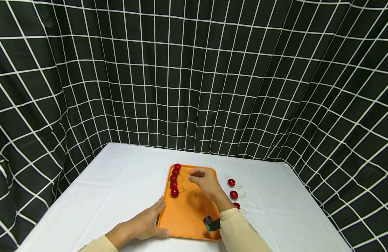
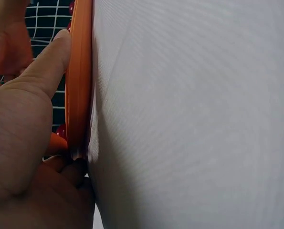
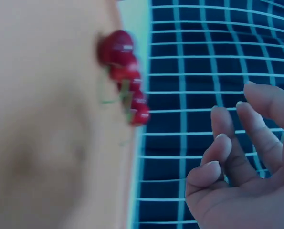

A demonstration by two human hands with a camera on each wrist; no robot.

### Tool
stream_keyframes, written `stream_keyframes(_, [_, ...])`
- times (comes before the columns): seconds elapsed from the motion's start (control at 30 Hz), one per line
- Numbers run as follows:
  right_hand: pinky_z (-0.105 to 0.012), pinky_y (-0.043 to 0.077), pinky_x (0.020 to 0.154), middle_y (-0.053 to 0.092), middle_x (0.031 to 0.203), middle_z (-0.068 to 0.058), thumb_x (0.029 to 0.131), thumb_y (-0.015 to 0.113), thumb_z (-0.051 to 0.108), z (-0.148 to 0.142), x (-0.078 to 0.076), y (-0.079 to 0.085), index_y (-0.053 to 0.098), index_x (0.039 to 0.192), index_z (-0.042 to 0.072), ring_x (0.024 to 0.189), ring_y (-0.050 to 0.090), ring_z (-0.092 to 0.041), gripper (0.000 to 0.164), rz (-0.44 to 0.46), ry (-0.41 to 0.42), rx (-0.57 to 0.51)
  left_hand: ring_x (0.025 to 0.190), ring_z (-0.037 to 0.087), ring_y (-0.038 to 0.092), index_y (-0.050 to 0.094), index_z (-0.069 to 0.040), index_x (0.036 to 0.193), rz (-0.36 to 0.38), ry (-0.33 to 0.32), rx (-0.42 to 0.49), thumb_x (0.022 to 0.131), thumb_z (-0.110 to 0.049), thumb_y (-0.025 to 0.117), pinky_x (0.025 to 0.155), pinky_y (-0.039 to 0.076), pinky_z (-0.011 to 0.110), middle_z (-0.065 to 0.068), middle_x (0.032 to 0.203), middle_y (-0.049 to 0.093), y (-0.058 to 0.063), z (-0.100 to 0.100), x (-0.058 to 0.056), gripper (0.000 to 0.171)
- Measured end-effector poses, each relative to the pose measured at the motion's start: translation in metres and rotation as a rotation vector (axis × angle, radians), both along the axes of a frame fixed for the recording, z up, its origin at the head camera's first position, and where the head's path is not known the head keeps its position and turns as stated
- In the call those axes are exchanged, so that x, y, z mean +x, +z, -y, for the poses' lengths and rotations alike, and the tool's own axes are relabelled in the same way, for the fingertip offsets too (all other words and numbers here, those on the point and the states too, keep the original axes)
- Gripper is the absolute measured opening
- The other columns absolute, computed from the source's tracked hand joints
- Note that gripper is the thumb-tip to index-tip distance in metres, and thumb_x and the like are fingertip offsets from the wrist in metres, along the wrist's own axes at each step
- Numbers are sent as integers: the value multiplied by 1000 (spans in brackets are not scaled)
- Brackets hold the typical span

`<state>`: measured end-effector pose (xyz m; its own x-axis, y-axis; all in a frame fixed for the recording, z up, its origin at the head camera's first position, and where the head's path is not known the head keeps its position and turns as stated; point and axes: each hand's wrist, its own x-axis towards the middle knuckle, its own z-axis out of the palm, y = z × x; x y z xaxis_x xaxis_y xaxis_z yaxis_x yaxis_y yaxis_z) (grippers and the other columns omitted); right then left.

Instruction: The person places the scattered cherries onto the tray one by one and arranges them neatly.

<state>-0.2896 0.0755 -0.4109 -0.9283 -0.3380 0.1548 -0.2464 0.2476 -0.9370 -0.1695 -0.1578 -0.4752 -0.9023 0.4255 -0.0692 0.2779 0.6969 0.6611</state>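
Observation:
An orange tray (image 1: 189, 218) lies on the white-covered table, and a row of several red cherries (image 1: 174, 192) with green stems runs along its left side. My left hand (image 1: 143, 222) holds the tray's near left corner, fingers along the left edge and thumb by the near edge. In the left wrist view, fingers (image 2: 60, 45) lie against the tray's rim (image 2: 78, 76). Above the tray, right of the row, hovers my right hand (image 1: 206, 182). The right wrist view shows its fingers (image 3: 223, 119) loosely bent, holding nothing, apart from the cherries (image 3: 120, 47).
Three more cherries lie on the table right of the tray: a far one (image 1: 231, 182), a middle one (image 1: 233, 195) and a near one (image 1: 236, 205) partly behind my right arm. A black curtain (image 1: 194, 77) with white grid lines surrounds the table (image 1: 118, 185).

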Motion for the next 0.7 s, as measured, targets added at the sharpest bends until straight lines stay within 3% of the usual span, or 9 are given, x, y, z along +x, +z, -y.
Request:
stream_keyframes(0.23, [-31,51,74,69,93,-9,87,73,7,-13,14,34,72,102,1,82,60,-19,17,-55,31,-117,138,47,19,21,8,149,0,-3,25,74,-56,73,104,23,64,21,158,2,2,2,3,111])
stream_keyframes(0.37, [-29,50,71,68,94,-9,86,74,8,-25,27,51,72,100,3,81,57,-23,14,-126,27,-138,138,46,19,21,8,149,0,-2,30,74,-55,74,105,23,63,21,158,3,2,1,2,111])
stream_keyframes(0.6, [-28,48,69,65,96,-13,86,75,14,-54,47,66,71,99,0,81,54,-33,20,-198,-16,-171,139,45,18,20,8,149,3,0,20,75,-56,73,106,22,62,20,158,4,1,0,1,111])
stream_keyframes(0.7, [-28,49,70,64,94,-13,87,75,14,-68,56,70,71,100,0,81,54,-29,19,-194,-54,-187,139,44,18,20,8,149,6,-3,22,75,-57,72,107,22,61,20,158,4,1,0,1,111])
